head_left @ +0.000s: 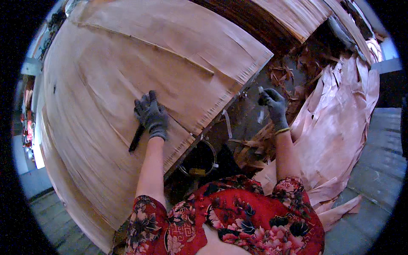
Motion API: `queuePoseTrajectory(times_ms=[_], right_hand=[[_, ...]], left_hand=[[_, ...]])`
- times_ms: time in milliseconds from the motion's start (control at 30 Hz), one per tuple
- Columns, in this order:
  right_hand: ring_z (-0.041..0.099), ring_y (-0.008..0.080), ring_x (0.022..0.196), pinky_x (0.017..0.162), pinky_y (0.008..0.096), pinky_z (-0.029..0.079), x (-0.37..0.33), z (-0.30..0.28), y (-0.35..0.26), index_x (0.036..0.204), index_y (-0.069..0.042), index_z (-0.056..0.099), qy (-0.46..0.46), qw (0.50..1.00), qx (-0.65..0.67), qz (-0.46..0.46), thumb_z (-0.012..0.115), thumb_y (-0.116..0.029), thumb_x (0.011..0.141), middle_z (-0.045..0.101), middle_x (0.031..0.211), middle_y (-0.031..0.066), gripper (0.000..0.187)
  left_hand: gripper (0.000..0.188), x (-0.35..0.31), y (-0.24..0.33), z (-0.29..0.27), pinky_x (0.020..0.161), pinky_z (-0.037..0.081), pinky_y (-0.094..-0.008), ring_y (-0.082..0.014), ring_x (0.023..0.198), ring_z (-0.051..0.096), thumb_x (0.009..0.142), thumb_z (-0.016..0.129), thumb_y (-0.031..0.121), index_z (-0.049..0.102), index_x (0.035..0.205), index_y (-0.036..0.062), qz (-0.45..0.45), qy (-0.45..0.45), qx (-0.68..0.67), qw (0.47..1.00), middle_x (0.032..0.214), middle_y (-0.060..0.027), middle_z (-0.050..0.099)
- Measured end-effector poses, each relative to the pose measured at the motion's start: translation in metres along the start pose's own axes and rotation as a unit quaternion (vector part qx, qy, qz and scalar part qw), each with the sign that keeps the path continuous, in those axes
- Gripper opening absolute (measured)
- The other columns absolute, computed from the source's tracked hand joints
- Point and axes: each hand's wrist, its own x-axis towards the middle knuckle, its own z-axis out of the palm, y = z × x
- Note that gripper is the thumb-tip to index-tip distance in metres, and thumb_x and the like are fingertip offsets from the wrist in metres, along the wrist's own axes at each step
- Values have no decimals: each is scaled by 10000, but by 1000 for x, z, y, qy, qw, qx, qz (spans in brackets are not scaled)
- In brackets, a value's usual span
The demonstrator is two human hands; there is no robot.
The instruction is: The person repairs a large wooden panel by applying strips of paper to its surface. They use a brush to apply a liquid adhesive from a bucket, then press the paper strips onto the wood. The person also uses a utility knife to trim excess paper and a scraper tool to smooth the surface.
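A large tan wood veneer sheet (pixel 114 72) spreads out under my left hand (pixel 151 114), which wears a grey glove. That hand is closed around a dark, bar-shaped tool (pixel 136 138), its end sticking out toward the lower left; the rest is hidden beneath the palm. Just below the hand, a dark gap or split runs through the veneer to its ragged near edge. Off that edge, to the right, my gloved right hand (pixel 275 104) is pinched on a small whitish strip (pixel 261 89), seemingly tape. Another pale strip (pixel 228 124) hangs by the sheet's edge.
Under the edge near my body sits a round metal ring or hoop (pixel 212 155). Torn veneer scraps (pixel 280 74) litter the floor at right. A heap of pale veneer sheets (pixel 340 123) lies farther right, and more stacked veneer (pixel 293 17) stands at the back.
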Motion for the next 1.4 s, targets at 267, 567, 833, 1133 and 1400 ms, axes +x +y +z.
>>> queuePoseTrajectory(times_ms=[267, 567, 833, 1133, 1400], right_hand=[[520, 103, 598, 556, 243, 425, 21, 33, -5, 853, -12, 615, -92, 994, -23, 58, 603, -162, 862, 573, 692, 15, 151], [557, 105, 620, 577, 249, 464, 31, 9, -15, 893, -11, 635, -9, 999, 3, 35, 615, -154, 856, 618, 745, 12, 150], [553, 93, 633, 589, 240, 464, 122, -16, -64, 893, -7, 638, -19, 988, -136, -69, 594, -106, 842, 616, 753, 2, 120], [562, 112, 583, 529, 240, 449, 211, 38, -33, 873, -9, 679, -158, 973, -166, -14, 588, -38, 774, 660, 772, 46, 137], [585, 118, 628, 597, 275, 473, 224, 50, -43, 844, -54, 683, -87, 929, -348, -96, 607, -179, 788, 660, 718, 53, 157]], left_hand=[[570, -6, -9, 17, 1026, 236, -536, -379, 1261, 312, 773, 560, 248, 432, 1325, 183, -1, 56, 0, 998, 1310, -96, 426], [578, -10, -17, 21, 1057, 210, -503, -386, 1284, 282, 768, 570, 206, 437, 1325, 130, 35, 65, -67, 995, 1342, -106, 416], [582, 16, 42, -22, 1097, 136, -495, -421, 1345, 142, 747, 595, 137, 436, 1305, 89, 127, 214, -269, 931, 1425, -238, 263], [739, 108, 205, -12, 1075, 172, -509, -406, 1333, 190, 795, 573, 254, 218, 1407, 40, 269, 32, -285, 920, 1466, -150, 217], [697, 128, 214, 0, 1095, 96, -504, -402, 1365, 78, 829, 521, 253, 211, 1413, 32, 298, 37, -284, 911, 1472, -125, 222]])
